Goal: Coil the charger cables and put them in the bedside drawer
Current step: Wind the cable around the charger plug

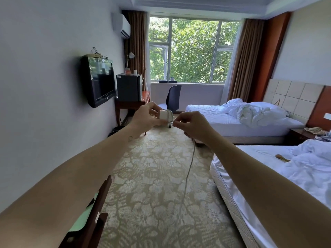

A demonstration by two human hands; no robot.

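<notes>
Two hands work at chest height: the left hand (146, 116) pinches the white charger block (163, 115) with some turns on it, the right hand (190, 125) pinches the cable (189, 163), whose rest hangs toward the carpet (152, 176). Coiling is underway; next comes another turn around the block.

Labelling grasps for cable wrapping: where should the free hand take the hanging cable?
Pinch the cable just below the white charger block, from the right, as the right hand does. The left hand holds the block; the slack hangs straight down.
</notes>
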